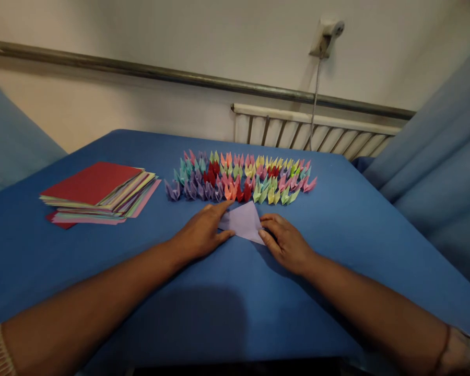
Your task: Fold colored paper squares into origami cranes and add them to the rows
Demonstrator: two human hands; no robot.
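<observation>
A folded sheet of lavender origami paper (243,221) is between my two hands, just in front of the rows of paper cranes. My left hand (203,230) is at its left side, thumb and forefinger stretched out and apart, touching the paper's edge. At the right corner, my right hand (285,241) pinches the paper between thumb and fingers. Many small folded paper cranes (238,180) in pink, red, purple, green, yellow and turquoise stand in rows beyond the hands.
On the left of the blue-covered table (203,324) lies a stack of coloured paper (97,190), red on top. Behind the table are a metal rail (180,77), a radiator (297,122) and a wall socket (323,39) with a hanging cord. Blue curtains (446,156) flank both sides.
</observation>
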